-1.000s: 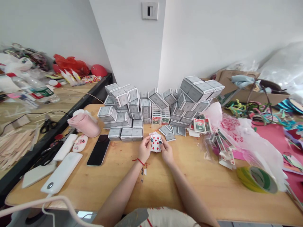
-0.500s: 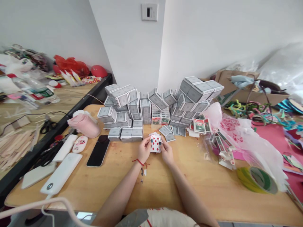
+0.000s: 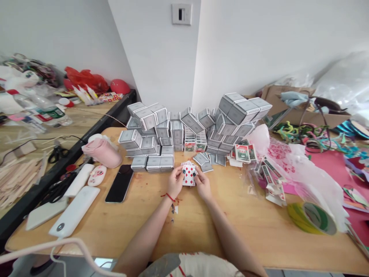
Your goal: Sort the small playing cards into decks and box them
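Between my two hands is a playing card [image 3: 188, 177] with red diamonds, face up toward me. My left hand [image 3: 175, 182] pinches its left edge with thumb and fingers. On the opposite edge my right hand [image 3: 203, 184] pinches it the same way. Some more cards [image 3: 186, 164] show just behind its top edge; how many lie there is hidden. Beyond my right hand, several loose cards [image 3: 205, 163] lie face down in a small spread. Stacked blocks of grey-backed cards [image 3: 155, 159] rise behind, to the left and right.
Green and red card boxes [image 3: 243, 153] lie right of the stacks, near crumpled plastic wrap [image 3: 302, 173]. A tape roll [image 3: 313, 218] rests at the right. On the left are a phone [image 3: 119, 184], a white power bank [image 3: 74, 211] and a rolled pink cloth [image 3: 103, 151].
Almost nothing differs. Both hands keep the card in nearly the same place, and the whole view has shifted very slightly.
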A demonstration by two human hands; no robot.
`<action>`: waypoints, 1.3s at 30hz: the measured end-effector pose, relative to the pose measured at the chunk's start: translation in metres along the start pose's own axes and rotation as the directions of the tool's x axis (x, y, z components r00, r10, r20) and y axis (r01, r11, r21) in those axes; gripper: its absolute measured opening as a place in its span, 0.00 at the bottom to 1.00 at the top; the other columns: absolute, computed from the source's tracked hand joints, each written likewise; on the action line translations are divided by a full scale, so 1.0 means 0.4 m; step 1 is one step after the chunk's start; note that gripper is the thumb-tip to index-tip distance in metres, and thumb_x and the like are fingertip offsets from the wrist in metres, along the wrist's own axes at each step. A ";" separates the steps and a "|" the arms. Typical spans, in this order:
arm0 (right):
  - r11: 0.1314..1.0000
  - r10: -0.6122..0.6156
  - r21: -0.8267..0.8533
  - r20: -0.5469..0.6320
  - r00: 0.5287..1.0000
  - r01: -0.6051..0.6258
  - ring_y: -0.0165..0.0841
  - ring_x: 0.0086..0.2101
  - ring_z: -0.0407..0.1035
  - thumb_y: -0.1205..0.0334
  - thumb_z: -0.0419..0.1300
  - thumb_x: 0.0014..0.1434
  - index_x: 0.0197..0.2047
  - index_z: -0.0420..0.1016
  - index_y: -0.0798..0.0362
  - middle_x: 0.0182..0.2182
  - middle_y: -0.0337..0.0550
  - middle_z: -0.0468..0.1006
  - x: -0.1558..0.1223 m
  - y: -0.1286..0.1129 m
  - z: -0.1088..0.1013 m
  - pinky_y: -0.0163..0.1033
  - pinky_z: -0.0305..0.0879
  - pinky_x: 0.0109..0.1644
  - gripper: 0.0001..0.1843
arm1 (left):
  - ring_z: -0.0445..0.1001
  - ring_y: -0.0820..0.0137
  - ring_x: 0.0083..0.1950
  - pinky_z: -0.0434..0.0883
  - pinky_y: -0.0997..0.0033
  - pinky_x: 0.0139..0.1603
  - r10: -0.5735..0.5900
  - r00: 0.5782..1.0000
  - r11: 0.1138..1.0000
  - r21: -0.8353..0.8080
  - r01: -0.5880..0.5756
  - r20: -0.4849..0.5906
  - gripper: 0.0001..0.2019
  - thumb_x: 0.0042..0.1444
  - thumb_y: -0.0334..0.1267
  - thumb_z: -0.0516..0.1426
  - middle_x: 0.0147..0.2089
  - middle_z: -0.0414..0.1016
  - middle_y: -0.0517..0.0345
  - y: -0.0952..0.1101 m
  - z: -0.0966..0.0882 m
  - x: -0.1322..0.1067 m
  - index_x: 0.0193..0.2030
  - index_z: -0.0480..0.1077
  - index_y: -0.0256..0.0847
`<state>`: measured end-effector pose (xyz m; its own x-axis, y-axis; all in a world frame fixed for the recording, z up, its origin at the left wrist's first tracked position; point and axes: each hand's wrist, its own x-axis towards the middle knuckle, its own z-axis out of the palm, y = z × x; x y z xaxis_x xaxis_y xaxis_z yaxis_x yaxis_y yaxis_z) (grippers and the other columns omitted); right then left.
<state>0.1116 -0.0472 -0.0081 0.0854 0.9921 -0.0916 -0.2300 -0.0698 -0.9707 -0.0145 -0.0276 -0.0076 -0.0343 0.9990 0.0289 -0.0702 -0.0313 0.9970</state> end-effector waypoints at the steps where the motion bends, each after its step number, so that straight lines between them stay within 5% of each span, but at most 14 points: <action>1: 1.000 0.004 -0.001 -0.004 1.000 -0.004 0.28 0.20 0.61 0.59 0.55 0.48 0.50 0.65 0.52 0.24 0.38 0.72 0.000 -0.002 0.001 0.34 0.60 0.23 0.23 | 0.72 0.71 0.35 0.68 0.74 0.33 -0.001 1.000 1.000 0.006 0.001 -0.004 0.14 0.49 0.37 0.54 0.37 0.73 0.51 0.000 0.000 0.000 0.43 0.64 0.37; 12: 0.995 -0.014 -0.094 -0.006 1.000 0.013 0.24 0.16 0.49 0.58 0.51 0.50 0.35 0.62 0.51 0.15 0.28 0.56 0.000 -0.027 0.012 0.30 0.47 0.19 0.09 | 0.57 0.80 0.21 0.56 0.81 0.21 -0.042 0.998 0.998 -0.047 0.044 0.055 0.09 0.49 0.33 0.52 0.23 0.61 0.66 -0.005 0.007 -0.002 0.38 0.62 0.38; 24: 0.998 0.006 -0.065 -0.001 1.000 -0.006 0.27 0.20 0.53 0.61 0.50 0.47 0.37 0.66 0.52 0.20 0.33 0.61 -0.003 -0.024 0.025 0.31 0.51 0.24 0.12 | 0.59 0.78 0.23 0.58 0.80 0.24 -0.029 1.000 0.999 -0.020 0.029 -0.011 0.07 0.47 0.32 0.51 0.23 0.62 0.65 0.009 0.006 -0.007 0.35 0.64 0.38; 39: 0.992 0.107 0.079 -0.049 0.993 -0.103 0.25 0.18 0.50 0.61 0.53 0.45 0.29 0.66 0.52 0.16 0.30 0.57 0.009 0.012 0.015 0.29 0.46 0.21 0.06 | 0.58 0.79 0.21 0.57 0.79 0.21 0.045 0.998 0.992 0.115 -0.048 0.032 0.07 0.47 0.32 0.51 0.23 0.64 0.64 0.016 0.006 -0.015 0.33 0.68 0.38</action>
<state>0.1050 -0.0435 -0.0117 0.1075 0.9727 -0.2057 -0.3130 -0.1632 -0.9356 -0.0124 -0.0336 -0.0012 -0.0052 0.9971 0.0760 0.0467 -0.0757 0.9960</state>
